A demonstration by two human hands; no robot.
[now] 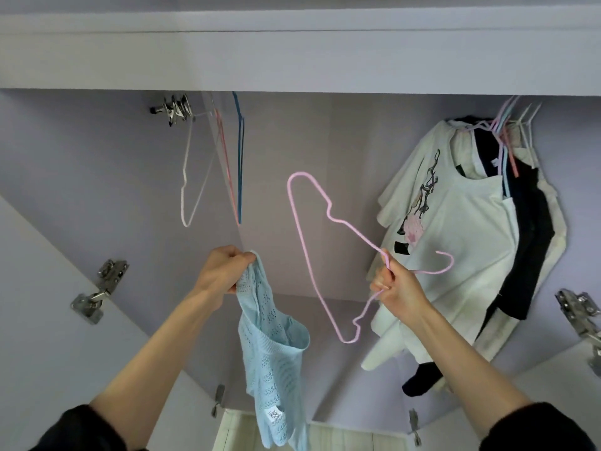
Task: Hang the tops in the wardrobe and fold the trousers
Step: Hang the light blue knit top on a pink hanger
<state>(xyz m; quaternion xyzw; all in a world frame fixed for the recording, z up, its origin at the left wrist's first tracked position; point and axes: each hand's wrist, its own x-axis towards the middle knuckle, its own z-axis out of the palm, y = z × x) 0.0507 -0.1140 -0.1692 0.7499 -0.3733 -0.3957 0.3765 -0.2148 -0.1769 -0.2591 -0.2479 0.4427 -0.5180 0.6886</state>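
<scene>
My left hand gripping the pale blue knitted top by its edge, hanging before the open lilac wardrobe, my right hand pinching the thin pink wire hanger near its hook, beside hung white and black tops

Open rail room lies between empty hangers and hung tops.

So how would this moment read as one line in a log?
step: putting top on hanger | left hand: grips light blue knit top | right hand: holds pink hanger | top: not yet on hanger
</scene>
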